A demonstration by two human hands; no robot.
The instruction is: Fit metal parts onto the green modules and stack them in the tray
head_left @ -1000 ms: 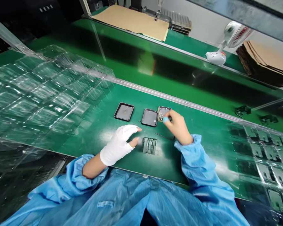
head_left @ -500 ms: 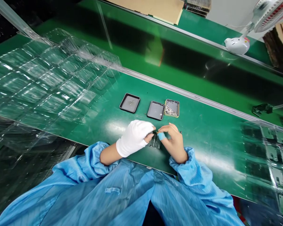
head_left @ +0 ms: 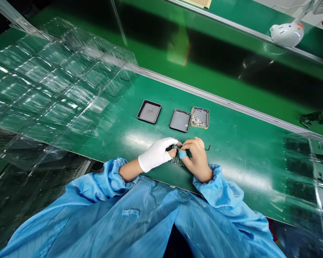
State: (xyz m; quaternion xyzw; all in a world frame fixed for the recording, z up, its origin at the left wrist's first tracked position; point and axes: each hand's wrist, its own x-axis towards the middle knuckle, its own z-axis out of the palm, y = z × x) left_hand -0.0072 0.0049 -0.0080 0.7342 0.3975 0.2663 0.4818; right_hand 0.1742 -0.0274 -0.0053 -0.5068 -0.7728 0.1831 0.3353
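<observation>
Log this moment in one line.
left hand: gloved, at slotted part | right hand: blue thumb wrap, at same part | trays: three, beyond hands

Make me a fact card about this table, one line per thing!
Left hand: white glove, at the slotted green part
Right hand: ungloved, blue wrap, at the same part
Slotted green part: on bench, partly hidden
Left tray: a few tiny bits
Middle tray: few pale bits
Right tray: many small silver pieces
Far left: clear plastic tray
</observation>
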